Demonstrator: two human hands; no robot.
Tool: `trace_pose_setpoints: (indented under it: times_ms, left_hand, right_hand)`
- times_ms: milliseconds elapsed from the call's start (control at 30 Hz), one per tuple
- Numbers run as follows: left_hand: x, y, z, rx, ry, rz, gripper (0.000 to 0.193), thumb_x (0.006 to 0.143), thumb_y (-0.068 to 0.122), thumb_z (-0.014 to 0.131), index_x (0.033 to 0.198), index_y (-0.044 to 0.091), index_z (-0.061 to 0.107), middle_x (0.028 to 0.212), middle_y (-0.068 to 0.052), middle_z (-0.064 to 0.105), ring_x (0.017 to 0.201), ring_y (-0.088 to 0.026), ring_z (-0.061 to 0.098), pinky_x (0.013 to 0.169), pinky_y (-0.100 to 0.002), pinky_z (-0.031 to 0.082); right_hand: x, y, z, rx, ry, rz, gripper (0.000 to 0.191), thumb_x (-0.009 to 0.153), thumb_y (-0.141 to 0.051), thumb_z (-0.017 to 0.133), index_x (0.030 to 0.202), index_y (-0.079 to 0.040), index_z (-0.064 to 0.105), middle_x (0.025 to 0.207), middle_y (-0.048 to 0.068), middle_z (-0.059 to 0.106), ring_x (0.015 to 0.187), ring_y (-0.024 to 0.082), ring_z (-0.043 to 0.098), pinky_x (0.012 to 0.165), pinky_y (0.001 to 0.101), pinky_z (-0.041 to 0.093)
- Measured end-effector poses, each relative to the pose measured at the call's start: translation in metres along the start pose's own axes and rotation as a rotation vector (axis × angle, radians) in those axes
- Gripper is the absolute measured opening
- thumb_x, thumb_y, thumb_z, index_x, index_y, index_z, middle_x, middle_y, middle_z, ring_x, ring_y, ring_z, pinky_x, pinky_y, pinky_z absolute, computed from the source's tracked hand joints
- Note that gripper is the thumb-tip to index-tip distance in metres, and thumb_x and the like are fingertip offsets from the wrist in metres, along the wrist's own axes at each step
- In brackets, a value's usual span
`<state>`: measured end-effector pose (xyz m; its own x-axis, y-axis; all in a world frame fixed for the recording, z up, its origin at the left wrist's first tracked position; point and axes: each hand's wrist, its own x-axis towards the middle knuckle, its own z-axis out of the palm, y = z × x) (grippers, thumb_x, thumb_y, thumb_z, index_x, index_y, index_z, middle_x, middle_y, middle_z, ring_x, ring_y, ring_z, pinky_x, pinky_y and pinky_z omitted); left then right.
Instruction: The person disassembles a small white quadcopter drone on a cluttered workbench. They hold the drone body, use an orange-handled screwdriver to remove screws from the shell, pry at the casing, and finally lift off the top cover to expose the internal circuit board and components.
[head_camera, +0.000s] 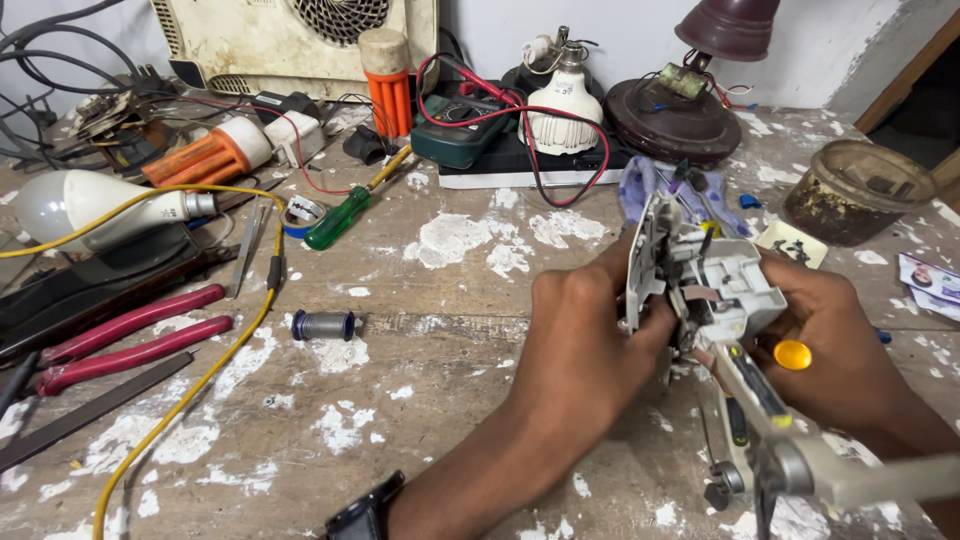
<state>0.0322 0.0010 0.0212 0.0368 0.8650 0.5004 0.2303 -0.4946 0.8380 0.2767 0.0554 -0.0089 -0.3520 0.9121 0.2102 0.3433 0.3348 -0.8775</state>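
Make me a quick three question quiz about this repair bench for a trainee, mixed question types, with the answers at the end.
1. True or false: both hands are on the grey-white device.
2. Multiple choice: the green-handled screwdriver lies A) in the right hand, B) on the bench, apart from both hands, C) under the red-handled pliers.
3. Fill in: the small dark cylinder lies on the bench to the ____ of the left hand, as the camera sees it.

Key: 1 true; 2 B; 3 left.
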Motion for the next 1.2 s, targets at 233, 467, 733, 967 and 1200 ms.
trace_pose_setpoints:
  times_ms: [233, 467, 733, 967, 1200]
  left_hand:
    - [0.003, -0.018, 0.010, -0.198, 0.015, -0.077, 0.029, 0.084, 0.003, 0.070, 0.112, -0.003, 0.073, 0.095, -0.015, 0.081, 0.086, -0.019, 0.079, 0.077, -0.033, 0.063]
    - [0.002, -0.010, 0.002, -0.061, 0.063, -0.041, 0.031, 0.083, 0.005, 0.070, 0.114, -0.002, 0.071, 0.094, -0.016, 0.080, 0.080, -0.020, 0.078, 0.069, -0.031, 0.063]
    - [0.014, -0.028, -0.012, -0.002, -0.117, -0.119, 0.022, 0.085, 0.010, 0.074, 0.102, -0.004, 0.073, 0.089, -0.015, 0.080, 0.077, -0.020, 0.079, 0.073, -0.032, 0.062]
    - [0.018, -0.045, -0.002, -0.438, 0.006, -0.547, 0.025, 0.086, 0.007, 0.073, 0.107, -0.004, 0.070, 0.091, -0.013, 0.076, 0.074, -0.016, 0.073, 0.068, -0.032, 0.062]
    - [0.010, -0.045, -0.004, 0.091, 0.186, -0.080, 0.025, 0.089, 0.017, 0.073, 0.111, 0.004, 0.072, 0.088, -0.007, 0.079, 0.073, -0.008, 0.075, 0.066, -0.021, 0.063]
  right_hand:
    - [0.002, -0.023, 0.011, 0.013, 0.011, 0.035, 0.075, 0.067, 0.015, 0.075, 0.139, 0.000, 0.059, 0.120, 0.007, 0.071, 0.106, 0.012, 0.069, 0.088, 0.0296, 0.058]
    - [0.005, -0.030, 0.021, -0.026, 0.002, -0.136, 0.071, 0.068, 0.012, 0.079, 0.135, 0.005, 0.060, 0.122, 0.006, 0.067, 0.108, 0.014, 0.071, 0.093, 0.0295, 0.061]
    - [0.010, -0.035, 0.015, -0.067, -0.053, 0.032, 0.070, 0.069, 0.013, 0.080, 0.136, 0.004, 0.062, 0.107, 0.012, 0.079, 0.091, 0.019, 0.078, 0.079, 0.0319, 0.066]
    - [0.034, -0.088, 0.024, -0.513, -0.101, 0.268, 0.058, 0.067, -0.006, 0.090, 0.122, -0.004, 0.071, 0.087, 0.007, 0.079, 0.072, 0.014, 0.079, 0.064, 0.0304, 0.064]
    - [0.047, -0.110, 0.042, -0.811, -0.059, 0.499, 0.087, 0.073, -0.016, 0.094, 0.148, -0.006, 0.051, 0.080, 0.018, 0.078, 0.063, 0.018, 0.067, 0.057, 0.0291, 0.050]
